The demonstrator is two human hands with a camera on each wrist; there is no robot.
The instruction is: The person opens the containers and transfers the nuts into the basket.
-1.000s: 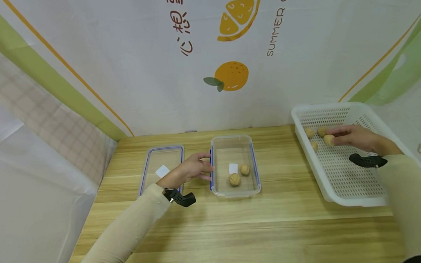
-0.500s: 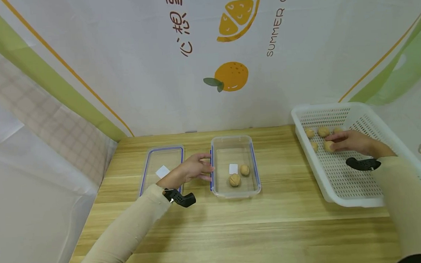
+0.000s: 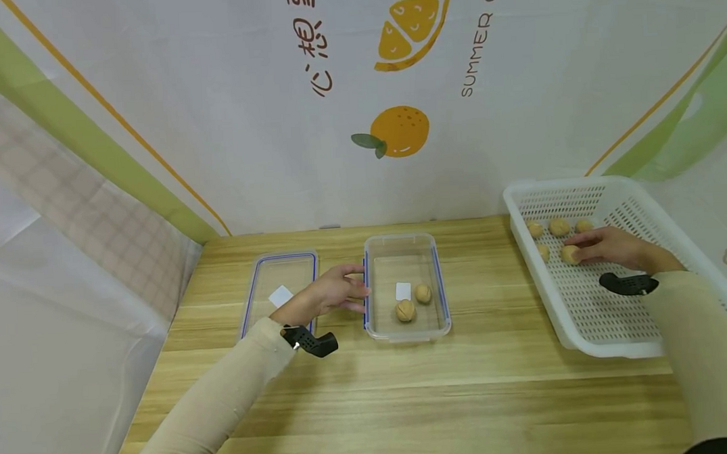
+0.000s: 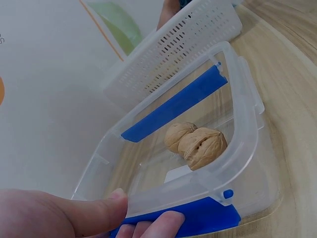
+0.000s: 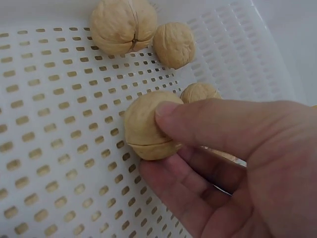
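My right hand (image 3: 614, 246) is low inside the white basket (image 3: 559, 313), pinching a walnut (image 5: 148, 124) between thumb and fingers. Several other walnuts (image 3: 559, 227) lie around it toward the basket's far left corner. At the middle of the table is a lidless clear plastic container (image 3: 395, 259) with blue latches. Two walnuts (image 4: 203, 146) sit in it near a white square label (image 3: 403, 291). My left hand (image 3: 336, 290) rests against the container's left side, fingers spread and touching the blue latch (image 4: 208, 218); the thumb lies along the rim in the left wrist view.
A clear lid (image 3: 286, 267) with a blue seal and a white label lies left of the container, partly under my left forearm. A printed curtain (image 3: 243, 124) hangs behind the wooden table (image 3: 468, 398). The basket's perforated walls stand above the tabletop on the right.
My right hand has lowered slightly toward me with the walnut, uncovering another walnut behind it. Over the last half second it has barely moved. The left hand and container have stayed put.
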